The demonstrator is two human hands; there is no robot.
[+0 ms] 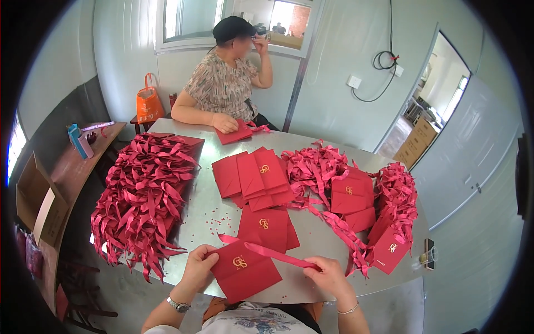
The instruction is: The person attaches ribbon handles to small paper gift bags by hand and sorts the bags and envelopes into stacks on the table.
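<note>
My left hand [198, 268] pinches the left edge of a flat red paper gift bag [250, 275] with a gold emblem, held at the table's near edge. A pinkish-red ribbon [272, 253] crosses the bag's upper part, its right end between the thumb and fingers of my right hand [329, 276]. The ribbon's other end curls up past the bag's top edge. Just beyond lie more flat red bags [263, 225], with a loose overlapping stack [242, 175] behind them.
A large heap of ribboned bags [142, 195] covers the left of the metal table [196, 214]. To the right lie ribbon bundles [314, 167] and more bags [384, 250]. Opposite, a person [228, 78] rests a hand on red bags [236, 133]. A clear cup [429, 256] stands at the right edge.
</note>
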